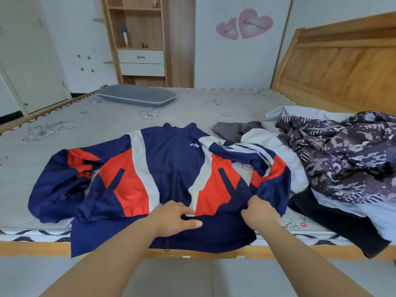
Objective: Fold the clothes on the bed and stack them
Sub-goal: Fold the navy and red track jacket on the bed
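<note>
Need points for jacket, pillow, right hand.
jacket [171, 159]: head view, navy chest panel beside the zip.
pillow [137, 96]: head view, middle of its grey top.
right hand [260, 210]: head view, back of the hand.

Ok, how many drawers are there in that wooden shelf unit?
2: the upper drawer, with a dark handle, sits under the open shelves, and the lower drawer is directly beneath it. None seem hidden.

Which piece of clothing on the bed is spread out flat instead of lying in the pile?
The navy, red and white jacket; the patterned purple garment and the rest are heaped at right.
</note>
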